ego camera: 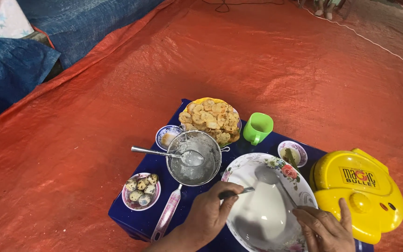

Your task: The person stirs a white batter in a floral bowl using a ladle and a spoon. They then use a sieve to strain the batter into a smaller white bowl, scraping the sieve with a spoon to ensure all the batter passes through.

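A flowered white bowl [285,170] holds white batter on a low blue table [136,217]. My left hand [208,214] grips a dark-handled utensil [241,191] whose tip reaches over the batter. My right hand [325,228] rests on the bowl's right rim, fingers curled against it. A ladle-like shape lies sunk in the batter.
A metal saucepan [194,158] with a spoon [159,152] sits left of the bowl. Around it are a dish of speckled quail eggs [141,190], a plate of fried cakes [213,119], a green cup [258,127], two small sauce dishes and a yellow appliance [358,193]. Red tarp covers the ground.
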